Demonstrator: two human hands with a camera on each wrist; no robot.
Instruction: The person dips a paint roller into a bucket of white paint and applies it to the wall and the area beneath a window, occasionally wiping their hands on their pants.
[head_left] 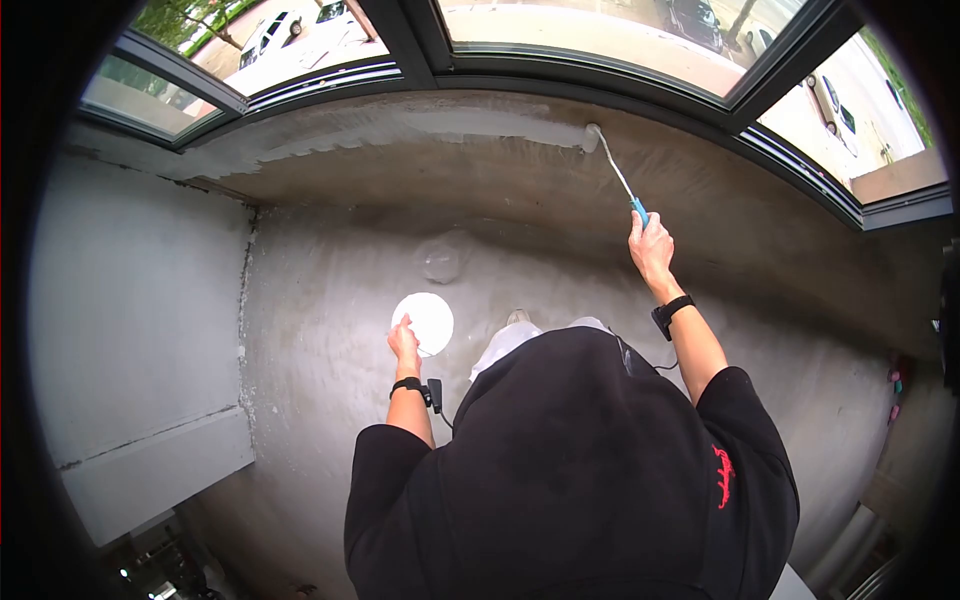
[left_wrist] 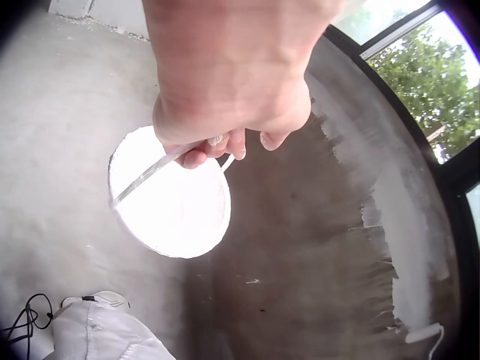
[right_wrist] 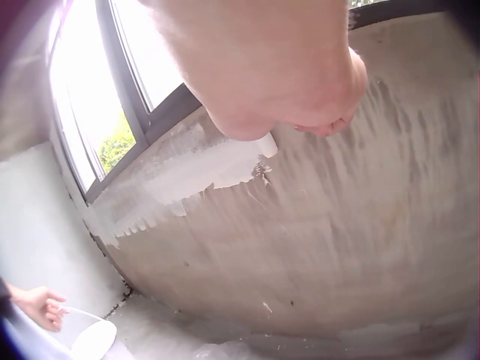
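Observation:
My right hand (head_left: 652,250) grips the blue handle (head_left: 639,210) of a small paint roller (head_left: 591,138), whose head touches the wall just under the window frame. A pale painted band (head_left: 430,125) runs left from the roller. In the right wrist view the right hand (right_wrist: 277,75) hides the handle. My left hand (head_left: 404,343) holds a round white bucket (head_left: 430,318) by its handle; the left wrist view shows the fingers of the left hand (left_wrist: 232,82) curled round the wire handle (left_wrist: 154,169) above the bucket (left_wrist: 176,202).
Dark window frames (head_left: 590,85) run along the top of the wall. Bare grey-brown wall (head_left: 760,190) lies right of the roller. A clear round object (head_left: 438,260) sits on the floor (head_left: 310,300) beyond the bucket. At the left stands a pale wall (head_left: 140,300).

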